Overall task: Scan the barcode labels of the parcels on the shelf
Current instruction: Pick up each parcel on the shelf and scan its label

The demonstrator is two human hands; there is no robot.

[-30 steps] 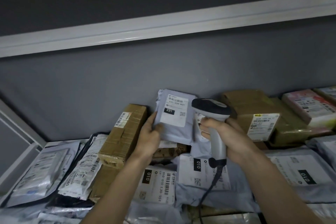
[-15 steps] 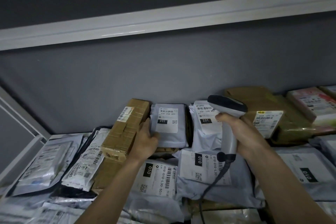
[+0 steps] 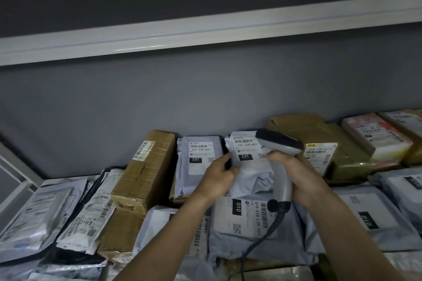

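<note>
My right hand grips the handle of a grey barcode scanner, whose head points left over a grey poly-bag parcel with a white label reading 231. My left hand holds that parcel by its left edge, fingers curled around it. A second grey parcel with the same kind of 231 label stands upright just to the left, against the back wall. The scanner's cable hangs down over a grey parcel marked 010.
A tall brown carton leans left of the 231 parcels. Brown wrapped boxes and a pink-labelled parcel fill the right. Flat mailers pile at the left by the white shelf frame. A white shelf rail runs overhead.
My left hand let go of the left 231 parcel, which now stands against the wall, and moved right to take the second 231 parcel. The scanner shifted right.
</note>
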